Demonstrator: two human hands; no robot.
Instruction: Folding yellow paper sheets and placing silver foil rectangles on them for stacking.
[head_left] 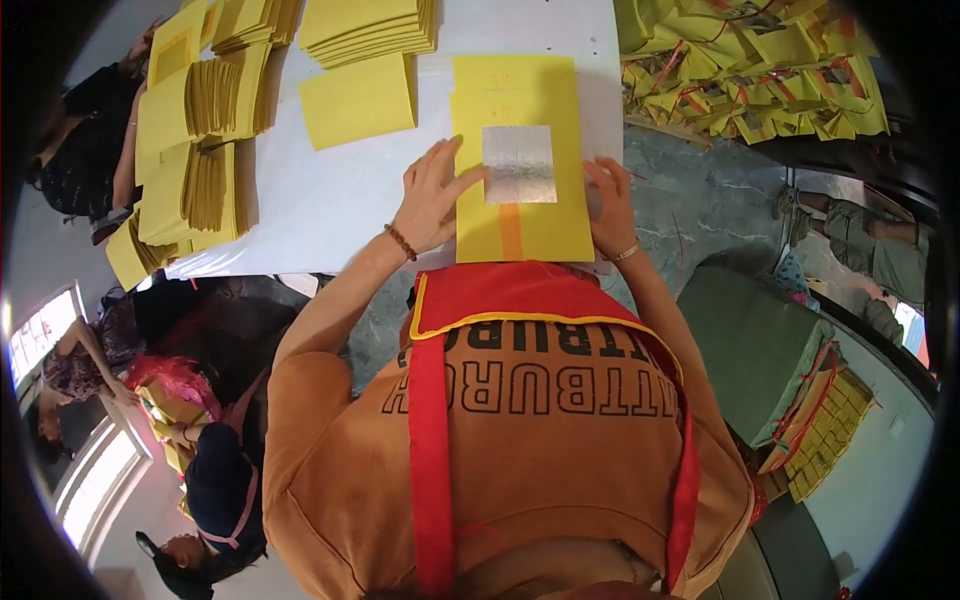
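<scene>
A stack of yellow paper sheets [475, 225] lies on the white table directly before me, an orange strip [511, 235] running down its lower middle. On top sits a square of silver foil [518, 160], crinkled and lying flat. My left hand [432, 195] is at the stack's left edge, fingers stretched and apart, the thumb reaching to the foil's left side. Beside the right edge, my right hand [610, 205] has its fingers extended and slightly bent, holding nothing I can see. A single yellow sheet [358, 103] rests to the upper left.
Folded yellow paper piles [370, 25] stand at the table's far side, with several more bundles [205, 190] along its left. At far right are yellow papers tied with red cords [750, 80]. A green-covered block [750, 350] stands right of me. Other people work at left.
</scene>
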